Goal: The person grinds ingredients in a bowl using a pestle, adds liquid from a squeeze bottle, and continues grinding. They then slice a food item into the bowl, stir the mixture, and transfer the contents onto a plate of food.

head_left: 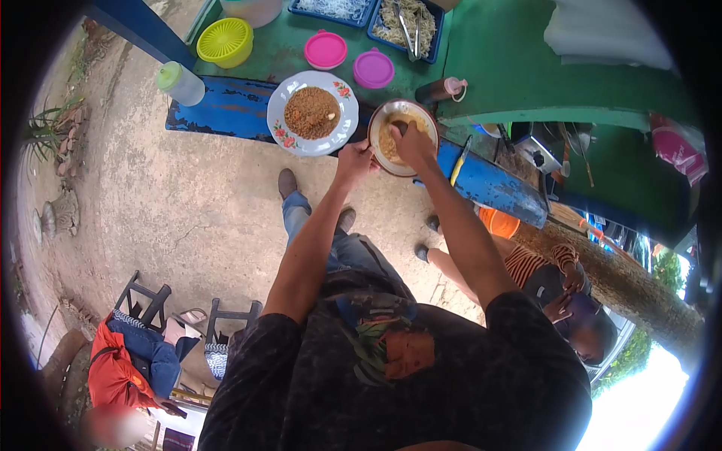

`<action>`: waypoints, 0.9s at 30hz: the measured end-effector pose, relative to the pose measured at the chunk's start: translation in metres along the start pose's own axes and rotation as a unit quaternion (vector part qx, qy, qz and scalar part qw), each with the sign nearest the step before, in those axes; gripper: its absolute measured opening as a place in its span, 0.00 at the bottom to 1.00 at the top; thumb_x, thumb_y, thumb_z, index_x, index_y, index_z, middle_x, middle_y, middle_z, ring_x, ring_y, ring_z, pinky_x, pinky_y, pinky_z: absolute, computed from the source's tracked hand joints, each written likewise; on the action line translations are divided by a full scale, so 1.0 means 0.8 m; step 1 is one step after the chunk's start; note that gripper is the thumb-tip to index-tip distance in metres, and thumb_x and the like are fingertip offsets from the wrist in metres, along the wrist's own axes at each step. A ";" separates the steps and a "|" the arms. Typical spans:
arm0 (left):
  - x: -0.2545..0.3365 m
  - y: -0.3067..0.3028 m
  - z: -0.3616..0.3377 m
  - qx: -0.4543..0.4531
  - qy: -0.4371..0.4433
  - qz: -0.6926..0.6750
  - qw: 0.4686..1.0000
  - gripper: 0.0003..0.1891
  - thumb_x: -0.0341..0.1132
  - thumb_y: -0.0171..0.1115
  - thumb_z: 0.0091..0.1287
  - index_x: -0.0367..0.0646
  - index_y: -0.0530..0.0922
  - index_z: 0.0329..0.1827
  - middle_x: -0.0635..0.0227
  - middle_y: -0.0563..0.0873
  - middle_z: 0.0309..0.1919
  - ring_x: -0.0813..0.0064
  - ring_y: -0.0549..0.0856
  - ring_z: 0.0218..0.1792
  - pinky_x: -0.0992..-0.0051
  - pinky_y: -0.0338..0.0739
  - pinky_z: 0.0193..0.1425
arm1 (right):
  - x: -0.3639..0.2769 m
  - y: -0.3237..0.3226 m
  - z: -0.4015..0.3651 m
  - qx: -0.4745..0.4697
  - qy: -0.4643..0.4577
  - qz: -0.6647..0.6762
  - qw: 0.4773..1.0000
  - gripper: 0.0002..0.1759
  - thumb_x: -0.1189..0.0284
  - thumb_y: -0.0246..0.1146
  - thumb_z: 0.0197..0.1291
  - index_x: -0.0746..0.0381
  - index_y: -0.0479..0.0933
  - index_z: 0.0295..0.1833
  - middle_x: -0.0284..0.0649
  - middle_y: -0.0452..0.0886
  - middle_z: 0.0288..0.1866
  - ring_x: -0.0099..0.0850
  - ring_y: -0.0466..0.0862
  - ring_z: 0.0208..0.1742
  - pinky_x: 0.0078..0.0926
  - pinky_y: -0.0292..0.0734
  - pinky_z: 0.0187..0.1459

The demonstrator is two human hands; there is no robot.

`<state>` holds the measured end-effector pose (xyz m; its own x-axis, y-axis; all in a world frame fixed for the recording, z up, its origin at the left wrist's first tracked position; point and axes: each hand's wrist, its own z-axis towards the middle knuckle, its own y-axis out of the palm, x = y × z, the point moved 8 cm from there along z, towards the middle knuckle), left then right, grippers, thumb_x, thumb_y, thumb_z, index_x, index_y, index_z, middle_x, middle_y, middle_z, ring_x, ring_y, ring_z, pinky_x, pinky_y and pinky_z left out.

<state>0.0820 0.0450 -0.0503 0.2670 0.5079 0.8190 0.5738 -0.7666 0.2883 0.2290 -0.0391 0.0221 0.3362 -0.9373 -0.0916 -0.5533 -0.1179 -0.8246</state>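
A brown-rimmed white bowl (377,147) with a pale yellowish, lumpy mix in it sits at the near edge of the stall counter. My left hand (356,159) grips its lower left rim, thumb on top. Reaching into the bowl, my right hand (413,146) is closed around a dark rounded tool (400,126) that presses into the mix; its kind cannot be made out. Left of the bowl, a white flowered plate (289,87) carries a heap of brown crumbly food (310,113) with a small pale piece on it.
Pink (326,49) and purple (374,68) lidded tubs, a yellow tub (225,43), and trays of noodles with tongs (410,34) stand behind. A sauce bottle (441,90) and yellow-handled knife (460,160) lie right. Seated people (124,361) (560,286) are on both sides.
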 end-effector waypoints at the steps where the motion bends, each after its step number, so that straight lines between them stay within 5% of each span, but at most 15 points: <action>1: -0.013 0.005 -0.011 0.001 -0.003 0.001 1.000 0.14 0.29 0.57 0.80 0.37 0.87 0.60 0.61 0.92 0.34 0.75 0.93 0.31 0.73 0.91 0.36 | 0.013 0.006 0.000 -0.005 -0.002 0.003 1.000 0.46 0.35 0.53 0.73 0.69 0.71 0.71 0.66 0.85 0.57 0.60 0.87 0.60 0.58 0.81 0.60; 3: 0.010 -0.002 0.013 0.007 0.031 0.004 1.000 0.13 0.29 0.57 0.80 0.37 0.87 0.59 0.62 0.92 0.33 0.75 0.93 0.31 0.73 0.91 0.36 | 0.025 -0.011 0.019 0.021 -0.026 0.009 0.999 0.46 0.34 0.53 0.73 0.70 0.74 0.68 0.65 0.87 0.51 0.59 0.89 0.56 0.57 0.83 0.55; 5: -0.008 0.001 0.006 -0.002 0.009 0.011 1.000 0.13 0.29 0.57 0.80 0.37 0.87 0.58 0.62 0.92 0.32 0.75 0.93 0.30 0.74 0.91 0.36 | 0.096 0.030 0.002 0.012 0.064 0.159 0.985 0.44 0.35 0.55 0.72 0.70 0.78 0.61 0.65 0.88 0.50 0.57 0.89 0.55 0.58 0.84 0.53; 8: 0.003 0.002 0.002 0.004 0.011 0.039 0.999 0.13 0.29 0.57 0.80 0.37 0.87 0.58 0.61 0.92 0.33 0.75 0.92 0.30 0.74 0.91 0.36 | 0.107 0.035 0.020 0.056 0.127 0.147 0.979 0.42 0.36 0.55 0.73 0.68 0.75 0.65 0.64 0.88 0.52 0.57 0.89 0.57 0.60 0.83 0.54; 11: 0.007 0.002 -0.004 0.005 0.006 0.010 1.000 0.14 0.28 0.56 0.80 0.38 0.87 0.60 0.61 0.92 0.34 0.76 0.92 0.31 0.73 0.91 0.36 | 0.018 -0.004 -0.014 0.043 0.037 0.003 0.998 0.41 0.37 0.52 0.75 0.66 0.73 0.68 0.61 0.87 0.57 0.58 0.88 0.60 0.56 0.82 0.61; 14: 0.004 0.002 -0.004 0.029 0.007 -0.013 0.999 0.14 0.28 0.57 0.80 0.39 0.86 0.62 0.61 0.92 0.34 0.77 0.92 0.31 0.74 0.91 0.36 | 0.032 0.010 -0.041 0.010 -0.015 -0.051 0.999 0.39 0.38 0.52 0.76 0.65 0.71 0.69 0.60 0.88 0.55 0.57 0.89 0.58 0.56 0.84 0.58; 24: -0.005 0.002 0.004 0.017 -0.003 0.014 1.000 0.15 0.28 0.56 0.80 0.39 0.86 0.64 0.60 0.93 0.35 0.76 0.92 0.30 0.75 0.90 0.35 | 0.041 0.001 -0.015 0.050 0.034 0.010 0.998 0.38 0.40 0.53 0.76 0.65 0.69 0.70 0.60 0.88 0.55 0.57 0.89 0.58 0.59 0.83 0.59; 27: 0.003 0.003 0.001 0.025 -0.002 0.009 1.000 0.16 0.27 0.57 0.80 0.39 0.86 0.65 0.60 0.93 0.35 0.76 0.92 0.30 0.75 0.90 0.35 | 0.013 0.023 -0.041 0.042 -0.035 -0.036 0.998 0.40 0.37 0.51 0.76 0.64 0.70 0.70 0.64 0.86 0.57 0.62 0.87 0.60 0.61 0.82 0.57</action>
<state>0.0845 0.0446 -0.0483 0.2807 0.4960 0.8217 0.6074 -0.7547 0.2481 0.1970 -0.0621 0.0241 0.4264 -0.9021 -0.0661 -0.4606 -0.1536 -0.8742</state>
